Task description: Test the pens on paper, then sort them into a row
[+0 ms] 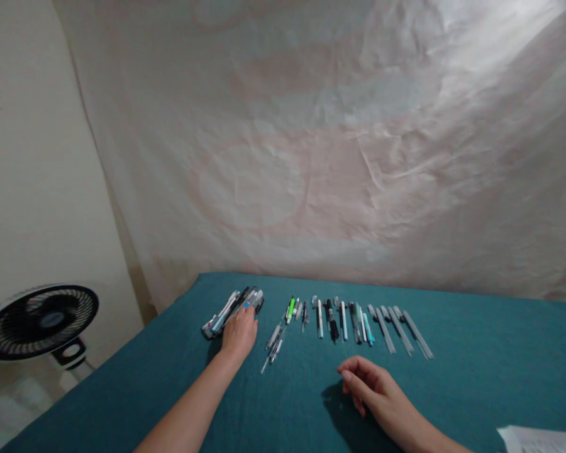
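My left hand (239, 330) reaches onto the near right side of a pile of pens (226, 313) at the left of the table. Its fingers are curled down among the pens, and whatever they grip is hidden behind the hand. A small blue part shows just past the fingertips. Loosely bent and holding nothing, my right hand (370, 387) hovers over the cloth, thumb apart from the fingers. Beyond it lies a row of sorted pen parts: a green highlighter-like pen (290, 311), white pens (319, 319), black pens (332, 321), a light-blue pen (368, 329) and clear tubes (397, 330).
A teal cloth (490, 352) covers the table. Several thin pen pieces (274, 345) lie between my hands. A paper sheet (542, 439) sits at the near right corner. A black fan (42, 322) stands left of the table, and a pale sheet (334, 157) hangs behind it.
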The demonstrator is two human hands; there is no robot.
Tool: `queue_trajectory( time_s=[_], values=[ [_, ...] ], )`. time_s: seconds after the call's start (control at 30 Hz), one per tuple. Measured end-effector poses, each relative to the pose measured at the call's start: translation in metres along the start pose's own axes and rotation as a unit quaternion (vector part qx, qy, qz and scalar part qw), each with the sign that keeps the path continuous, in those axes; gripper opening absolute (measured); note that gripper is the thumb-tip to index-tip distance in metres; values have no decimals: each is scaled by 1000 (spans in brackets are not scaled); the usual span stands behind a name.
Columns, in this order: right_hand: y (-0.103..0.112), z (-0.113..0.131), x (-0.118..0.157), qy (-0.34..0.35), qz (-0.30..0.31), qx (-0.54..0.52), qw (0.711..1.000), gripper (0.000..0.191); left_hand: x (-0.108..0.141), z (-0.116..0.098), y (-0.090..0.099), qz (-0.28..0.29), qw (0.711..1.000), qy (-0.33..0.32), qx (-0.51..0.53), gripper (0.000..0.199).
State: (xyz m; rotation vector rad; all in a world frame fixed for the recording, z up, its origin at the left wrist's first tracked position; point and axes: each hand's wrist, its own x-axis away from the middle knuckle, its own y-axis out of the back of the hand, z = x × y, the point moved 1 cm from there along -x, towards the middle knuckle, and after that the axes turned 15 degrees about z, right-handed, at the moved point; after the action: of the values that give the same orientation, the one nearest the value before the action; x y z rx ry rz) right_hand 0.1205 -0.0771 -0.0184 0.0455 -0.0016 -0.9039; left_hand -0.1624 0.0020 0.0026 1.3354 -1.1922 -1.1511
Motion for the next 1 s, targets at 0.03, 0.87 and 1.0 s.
queue_trajectory(
  time_s=[0.03, 0.87, 1.0],
  values=[
    [0, 0, 0, 1, 1, -1, 1000, 32, 0, 0, -1, 3, 1000, 6, 4, 19],
    [-32, 25, -64, -2, -137, -178, 974, 44, 105, -87, -9, 207, 754, -127, 610, 27],
    [-52, 22, -76, -8, -150, -170, 974, 50, 111, -87, -15, 245, 688, -104, 675, 25]
  ],
)
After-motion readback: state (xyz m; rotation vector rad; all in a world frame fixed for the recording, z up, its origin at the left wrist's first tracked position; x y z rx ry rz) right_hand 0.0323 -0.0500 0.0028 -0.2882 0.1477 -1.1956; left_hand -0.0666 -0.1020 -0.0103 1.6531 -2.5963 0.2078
